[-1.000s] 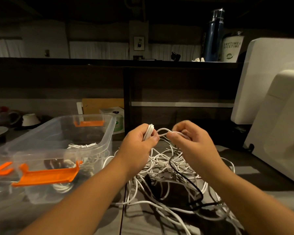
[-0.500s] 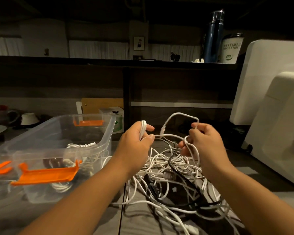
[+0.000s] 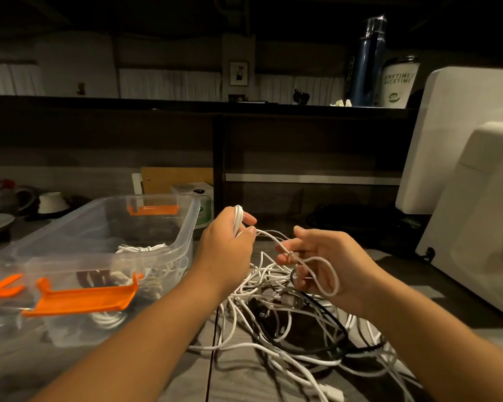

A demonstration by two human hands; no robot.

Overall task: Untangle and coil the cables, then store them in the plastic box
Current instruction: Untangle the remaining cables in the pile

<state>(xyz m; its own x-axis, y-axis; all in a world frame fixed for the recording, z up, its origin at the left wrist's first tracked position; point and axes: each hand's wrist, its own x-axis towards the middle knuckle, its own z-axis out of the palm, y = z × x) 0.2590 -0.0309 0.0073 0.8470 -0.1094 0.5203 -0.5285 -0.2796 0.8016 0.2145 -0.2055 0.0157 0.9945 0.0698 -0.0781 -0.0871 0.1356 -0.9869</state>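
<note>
Hands working a white cable above the tangle

Left hand (image 3: 225, 245) clenches a small white coil (image 3: 238, 220); right hand (image 3: 325, 264) pinches its loose loop (image 3: 321, 275). Tangled cables (image 3: 288, 329) lie beneath; the plastic box (image 3: 186, 227) sits left, white appliances (image 3: 476, 198) right.

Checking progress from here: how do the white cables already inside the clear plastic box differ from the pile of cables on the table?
The white cables in the clear plastic box are gathered compactly; the cable pile on the grey table sprawls in loose, crossing loops. The boxed ones visible look all white; the pile includes a black cable. The boxed ones lie untouched; a strand from the pile runs between the left hand and right hand. Both contain thin white cables.
</note>
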